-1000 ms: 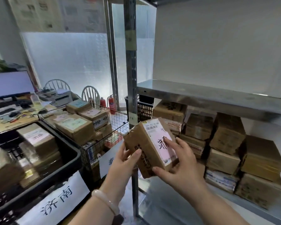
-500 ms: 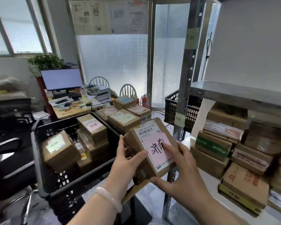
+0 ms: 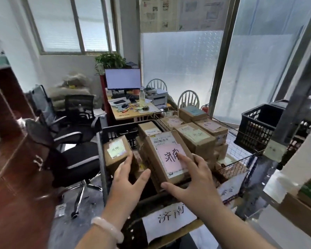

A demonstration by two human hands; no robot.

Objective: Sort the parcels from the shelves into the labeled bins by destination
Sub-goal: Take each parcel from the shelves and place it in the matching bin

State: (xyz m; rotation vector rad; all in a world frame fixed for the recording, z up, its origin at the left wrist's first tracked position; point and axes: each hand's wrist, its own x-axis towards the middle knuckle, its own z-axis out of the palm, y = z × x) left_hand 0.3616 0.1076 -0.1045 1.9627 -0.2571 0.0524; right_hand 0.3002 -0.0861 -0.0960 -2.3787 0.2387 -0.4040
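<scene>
Head cam: parcel (image 3: 162, 151) at the bin (image 3: 101, 159) near edge, labels match. Flat on it: left hand (image 3: 127, 184), right hand (image 3: 196, 184), fingers straight. Next, probably: let go, fetch another.

Right hand (image 3: 196, 178) covers the near-right corner of the pink label (image 3: 166, 152) and part of the parcel (image 3: 152, 155)'s near end; can't tell if it grips or just rests. Left hand (image 3: 128, 178) hides the gap betw. that parcel and the green-labelled box (image 3: 115, 151); contact unclear. Printed label (image 3: 162, 140) txt too small to read. Second sign (image 3: 229, 190) blurred, illegible. Shelf (image 3: 302, 203) at right smeared, cut by frame edge. Both forearms cut off at bottom.
</scene>
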